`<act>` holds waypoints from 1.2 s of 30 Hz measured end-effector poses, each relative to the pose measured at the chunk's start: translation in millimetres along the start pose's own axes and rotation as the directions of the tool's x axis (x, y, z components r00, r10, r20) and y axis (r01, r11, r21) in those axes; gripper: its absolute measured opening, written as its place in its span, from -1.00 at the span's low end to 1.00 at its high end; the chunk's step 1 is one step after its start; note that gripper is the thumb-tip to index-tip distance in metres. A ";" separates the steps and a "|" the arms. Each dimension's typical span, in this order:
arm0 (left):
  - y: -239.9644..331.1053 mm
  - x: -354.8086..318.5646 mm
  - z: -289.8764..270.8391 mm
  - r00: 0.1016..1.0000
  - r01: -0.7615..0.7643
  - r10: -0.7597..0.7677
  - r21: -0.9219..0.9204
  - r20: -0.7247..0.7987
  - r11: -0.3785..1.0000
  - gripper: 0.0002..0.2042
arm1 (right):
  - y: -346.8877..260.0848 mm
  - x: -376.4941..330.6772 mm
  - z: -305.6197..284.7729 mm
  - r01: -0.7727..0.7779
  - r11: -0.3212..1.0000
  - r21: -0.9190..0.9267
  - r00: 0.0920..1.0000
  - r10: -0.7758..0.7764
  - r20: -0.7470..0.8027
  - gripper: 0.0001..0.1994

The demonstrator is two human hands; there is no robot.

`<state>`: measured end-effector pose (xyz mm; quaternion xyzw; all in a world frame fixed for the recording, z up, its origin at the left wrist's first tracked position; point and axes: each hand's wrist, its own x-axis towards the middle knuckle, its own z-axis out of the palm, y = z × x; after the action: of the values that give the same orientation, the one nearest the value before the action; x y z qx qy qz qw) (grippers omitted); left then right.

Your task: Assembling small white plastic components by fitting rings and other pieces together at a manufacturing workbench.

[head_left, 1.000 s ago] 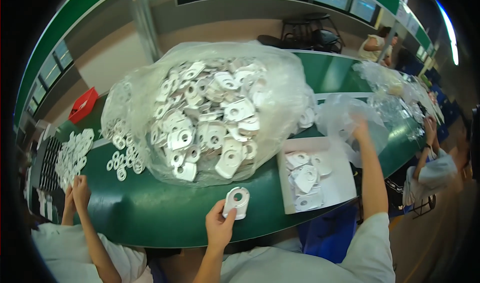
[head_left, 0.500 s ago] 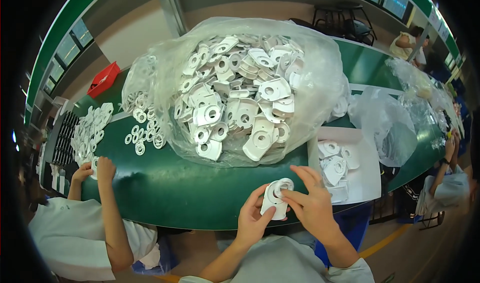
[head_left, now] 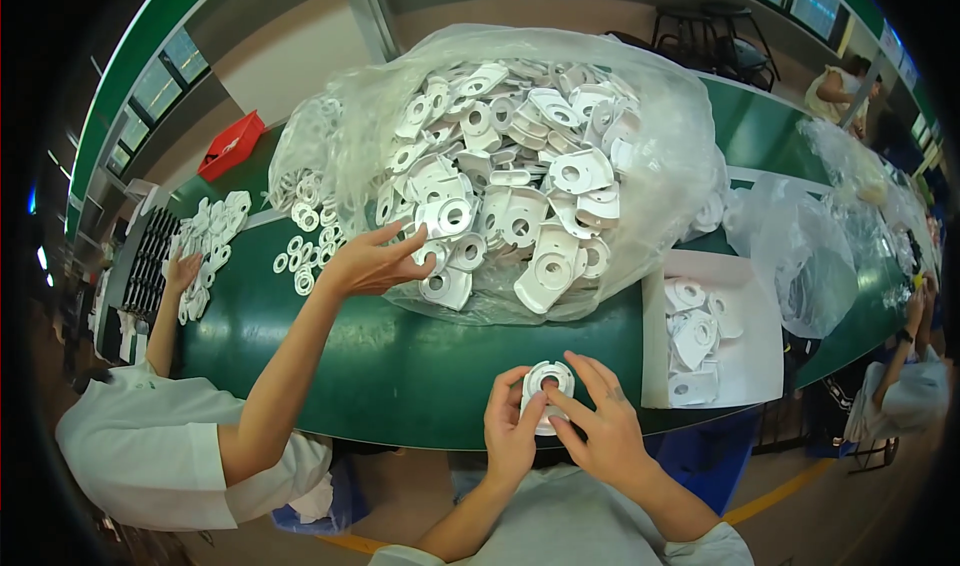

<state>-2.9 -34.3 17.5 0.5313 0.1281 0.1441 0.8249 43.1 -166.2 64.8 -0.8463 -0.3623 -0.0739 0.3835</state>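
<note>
Close in front of me, just off the table's near edge, my left hand (head_left: pixel 508 434) is closed around a flat white plastic part (head_left: pixel 543 424) with a round opening. Over that opening lies a white ring (head_left: pixel 549 368), roughly in line with it. The fingertips and thumb of my right hand (head_left: pixel 606 428) press at the ring's lower side, the other fingers stretched out above. My fingers hide much of the part's lower half.
A big clear bag (head_left: pixel 670 176) holds a heap of similar white parts. Loose rings (head_left: pixel 305 282) lie to its left, and a white box (head_left: pixel 752 378) with parts stands at right. A co-worker's hand (head_left: pixel 375 261) reaches toward the bag. A red tray (head_left: pixel 232 146) sits far left.
The ring, tilted at the opening before, now lies flatter over it. My hands have turned the part more upright. The co-worker's nearer arm has swung right toward the bag.
</note>
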 end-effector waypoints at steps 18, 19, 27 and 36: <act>11.9 6.1 -11.7 0.995 -0.094 0.093 0.458 0.025 0.884 -0.73 | 25.6 -10.4 77.2 -0.293 0.200 0.935 0.875 0.451 0.177 -0.67; 13.9 7.1 -16.8 0.995 -0.095 0.101 0.467 0.011 0.879 -0.73 | 27.8 -10.6 78.5 -0.281 0.185 0.942 0.877 0.449 0.173 -0.66; 51.4 108.4 -133.7 0.736 -0.032 0.631 0.919 -0.245 0.394 -0.93 | 27.1 -2.9 71.8 -0.311 0.051 0.949 0.867 0.423 0.261 -0.62; 81.4 185.6 -216.4 0.685 0.144 0.721 0.990 -0.104 0.005 -0.91 | 27.2 -1.0 70.7 -0.337 0.037 0.941 0.875 0.382 0.298 -0.64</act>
<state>81.7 248.9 -6.1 0.8678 0.3228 0.3666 0.0911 49.9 -129.2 -1.0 -0.4502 -0.0905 0.2624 0.8487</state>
